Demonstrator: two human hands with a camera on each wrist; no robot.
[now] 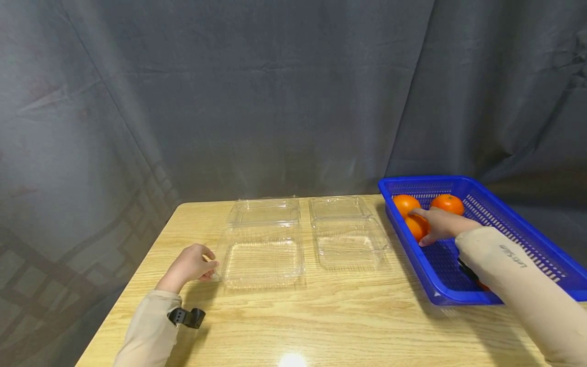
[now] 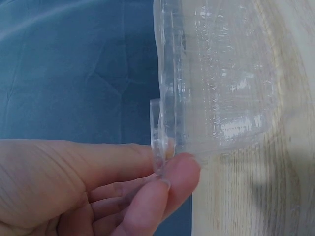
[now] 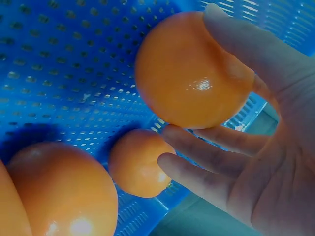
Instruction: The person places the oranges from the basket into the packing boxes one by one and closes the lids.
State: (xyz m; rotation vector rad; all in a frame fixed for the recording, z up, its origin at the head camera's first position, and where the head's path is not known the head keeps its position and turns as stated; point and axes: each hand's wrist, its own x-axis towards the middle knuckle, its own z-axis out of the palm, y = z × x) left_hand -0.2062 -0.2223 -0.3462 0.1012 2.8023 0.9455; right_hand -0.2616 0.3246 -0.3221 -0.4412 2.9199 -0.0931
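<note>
On the left of the table, my left hand pinches the edge of a clear plastic clamshell box between thumb and fingers. This larger box lies with its lid folded back, on the wooden table. At the right, my right hand reaches into a blue plastic basket. Its thumb and fingers curl round an orange, on opposite sides of the fruit. More oranges lie about it in the basket, among them one at the far side and one at the left wall.
A smaller clear clamshell box lies spread wide between the larger box and the basket. Grey curtains hang behind the table. A black wrist device sits on the left sleeve.
</note>
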